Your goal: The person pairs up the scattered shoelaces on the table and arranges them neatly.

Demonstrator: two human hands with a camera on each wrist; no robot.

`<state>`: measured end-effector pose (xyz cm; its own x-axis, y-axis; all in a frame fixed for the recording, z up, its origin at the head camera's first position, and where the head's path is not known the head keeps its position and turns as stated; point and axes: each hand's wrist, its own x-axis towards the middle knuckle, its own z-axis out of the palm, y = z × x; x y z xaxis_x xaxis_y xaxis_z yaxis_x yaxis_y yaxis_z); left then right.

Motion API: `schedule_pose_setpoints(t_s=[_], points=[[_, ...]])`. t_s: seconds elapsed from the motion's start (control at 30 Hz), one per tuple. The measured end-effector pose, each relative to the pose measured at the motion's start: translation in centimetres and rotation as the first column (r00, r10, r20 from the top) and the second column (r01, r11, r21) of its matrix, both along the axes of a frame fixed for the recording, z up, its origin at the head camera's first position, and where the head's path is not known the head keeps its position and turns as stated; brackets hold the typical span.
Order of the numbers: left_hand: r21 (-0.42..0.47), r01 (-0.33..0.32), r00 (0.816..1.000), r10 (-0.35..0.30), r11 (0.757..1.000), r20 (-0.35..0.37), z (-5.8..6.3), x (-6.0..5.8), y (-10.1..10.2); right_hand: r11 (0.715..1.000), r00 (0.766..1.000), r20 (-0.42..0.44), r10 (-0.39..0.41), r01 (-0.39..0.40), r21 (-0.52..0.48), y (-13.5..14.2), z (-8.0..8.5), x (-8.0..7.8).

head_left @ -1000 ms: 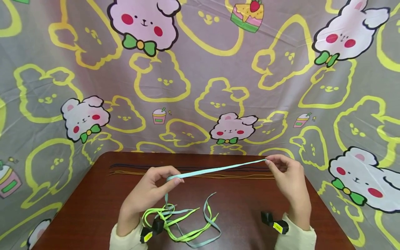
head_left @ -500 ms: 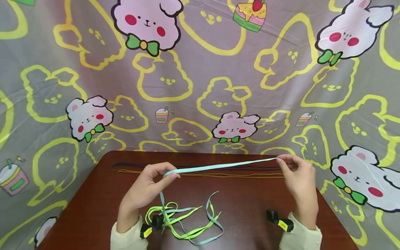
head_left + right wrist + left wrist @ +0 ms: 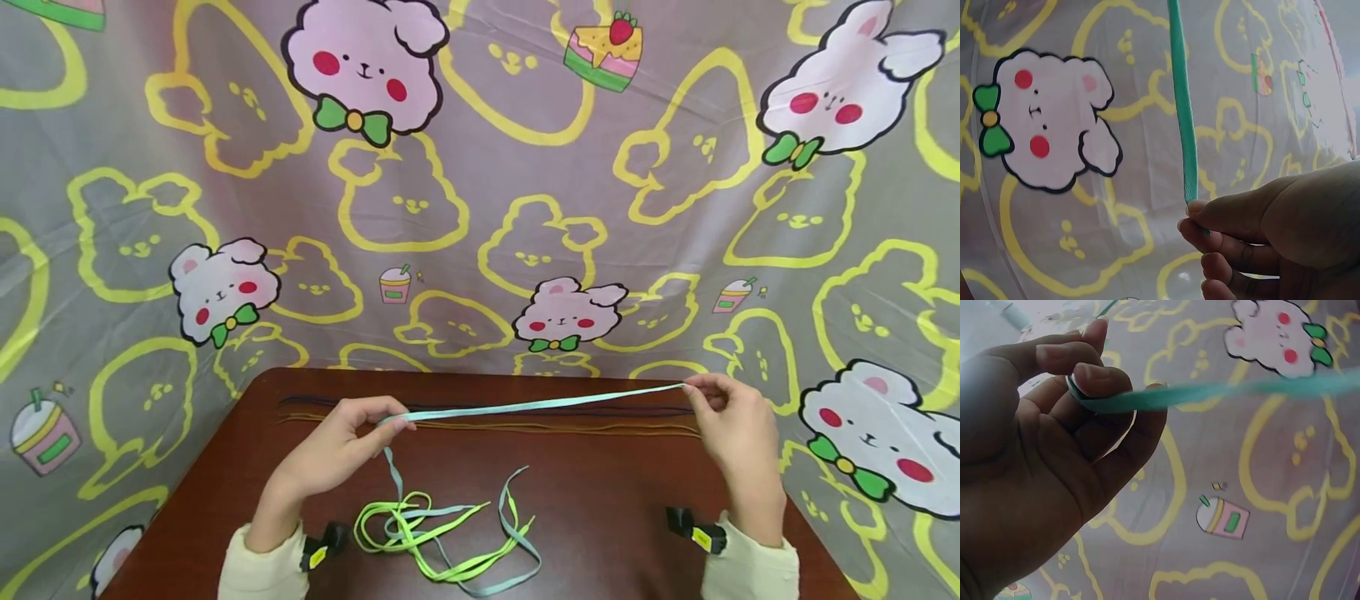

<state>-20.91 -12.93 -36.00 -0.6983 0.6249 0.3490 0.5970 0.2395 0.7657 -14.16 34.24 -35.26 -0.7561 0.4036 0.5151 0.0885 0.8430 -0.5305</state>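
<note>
A flat light-teal shoelace stretches nearly straight above the table between both hands. My left hand pinches it between thumb and fingers, and the rest of the lace hangs down from there to the table. In the left wrist view the lace runs out to the right from the fingertips. My right hand pinches the lace's other end between thumb and forefinger; a short tip shows below the fingers in the right wrist view, where the lace rises upward.
A tangle of neon-yellow laces lies on the brown table, mixed with grey-teal lace. Dark laces and ochre laces lie lengthwise near the back edge. A patterned curtain surrounds the table.
My right hand has moved right, and the left hand slightly left. The stretched piece of shoelace between them is longer. The yellow tangle stays about where it was.
</note>
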Motion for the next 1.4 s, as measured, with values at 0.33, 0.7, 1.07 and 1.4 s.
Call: schedule_pose_setpoints(t_s=[0.33, 0.7, 1.07, 1.4], points=[[-0.086, -0.082, 0.995, 0.086, 0.993, 0.045, -1.5, -0.7, -2.7, 1.0, 0.996, 0.091, -0.004, 0.001, 0.031, 2.1, -0.9, 0.1], [-0.115, -0.177, 0.982, 0.183, 0.977, 0.046, -2.8, -1.1, -5.9, 0.999, 0.987, 0.159, -0.028, 0.023, 0.032, 4.0, -2.3, 0.5], [-0.141, -0.26, 0.965, 0.264, 0.955, 0.007, -3.6, -1.8, -8.2, 0.996, 0.986, 0.165, -0.013, -0.003, 0.092, 5.8, -3.9, 0.5], [-0.175, -0.328, 0.943, 0.31, 0.928, -0.123, -4.5, -3.1, -8.8, 0.993, 0.979, 0.204, 0.028, -0.051, 0.106, 6.4, -4.9, 0.1]])
